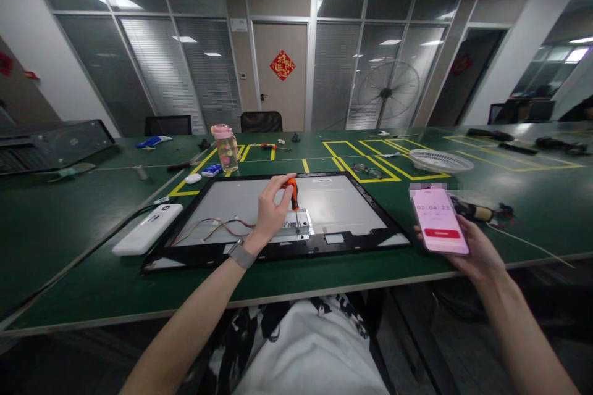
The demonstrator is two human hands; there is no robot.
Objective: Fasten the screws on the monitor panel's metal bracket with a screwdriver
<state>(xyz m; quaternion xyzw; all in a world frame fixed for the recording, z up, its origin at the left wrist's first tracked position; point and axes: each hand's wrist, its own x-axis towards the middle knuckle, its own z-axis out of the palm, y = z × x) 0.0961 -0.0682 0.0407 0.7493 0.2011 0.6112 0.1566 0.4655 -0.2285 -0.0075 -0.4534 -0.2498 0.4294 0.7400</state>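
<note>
My left hand (272, 210), with a watch on its wrist, is closed on an orange and black screwdriver (294, 194). The tool stands nearly upright, its shaft pointing down at a small circuit board (291, 224) on a metal plate. That plate is at the front of a black-framed flat panel (345, 213) lying on the table. Thin coloured wires (217, 222) run across the panel's left part. Over the table's front edge at the right, my right hand (479, 247) grips a smartphone (440, 222) with a pink timer screen and a red button.
A white power bank (149, 229) lies left of the panel. Behind it stand a pink-lidded bottle (225, 149) and a blue packet (212, 170). Farther back are another screwdriver (273, 147), glasses (367, 171) and a white basket (440, 162). A cylindrical part with wires (479, 211) lies behind the phone.
</note>
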